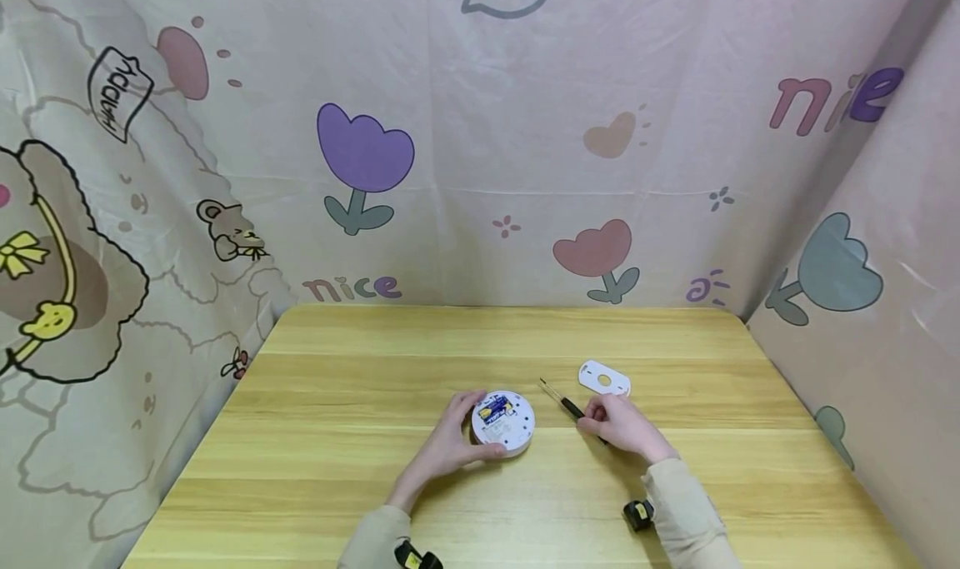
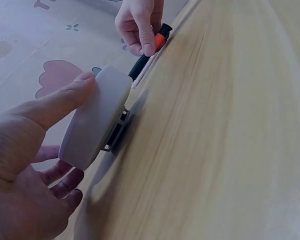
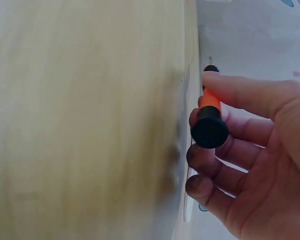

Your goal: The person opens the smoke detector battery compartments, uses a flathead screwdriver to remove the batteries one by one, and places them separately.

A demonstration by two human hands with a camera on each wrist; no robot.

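A round white smoke alarm [image 1: 516,427], with a blue and yellow label on its upper face, is gripped at the rim by my left hand [image 1: 450,442]. In the left wrist view the alarm [image 2: 97,117] appears edge-on, thumb on one side and fingers on the other, with a raised part underneath close to the table. My right hand [image 1: 624,427] pinches a screwdriver [image 1: 572,408] by its handle, its thin shaft pointing away and left. The right wrist view shows the handle [image 3: 210,132] in black and orange between thumb and fingers.
Just beyond my right hand lies a flat white mounting plate [image 1: 588,372] with a round centre hole. Everything rests on a wood-grain table [image 1: 360,369]. A printed curtain [image 1: 480,136] hangs along the table's back and both sides.
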